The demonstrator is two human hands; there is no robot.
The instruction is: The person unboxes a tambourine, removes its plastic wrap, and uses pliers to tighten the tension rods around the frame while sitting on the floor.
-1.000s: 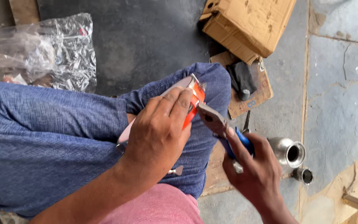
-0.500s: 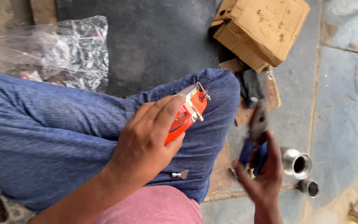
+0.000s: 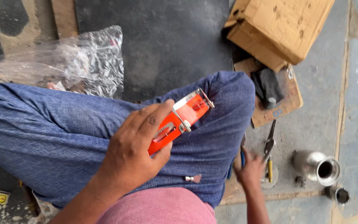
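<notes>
Head view: left hand grips an orange clipper on the blue-trousered knee; right hand, partly hidden behind it, reaches floor tools, grip unclear. Cardboard box far right.

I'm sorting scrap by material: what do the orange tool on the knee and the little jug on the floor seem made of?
Orange tool, under the left hand: glossy orange body, painted metal or plastic, unclear which, with bright silvery metal fittings. Jug: polished metal, probably steel, judging by its mirror-like sheen.

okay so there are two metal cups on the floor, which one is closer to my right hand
The larger shiny steel cup, lying tilted with its mouth toward the camera. The smaller dark one sits farther from your right hand.
</notes>
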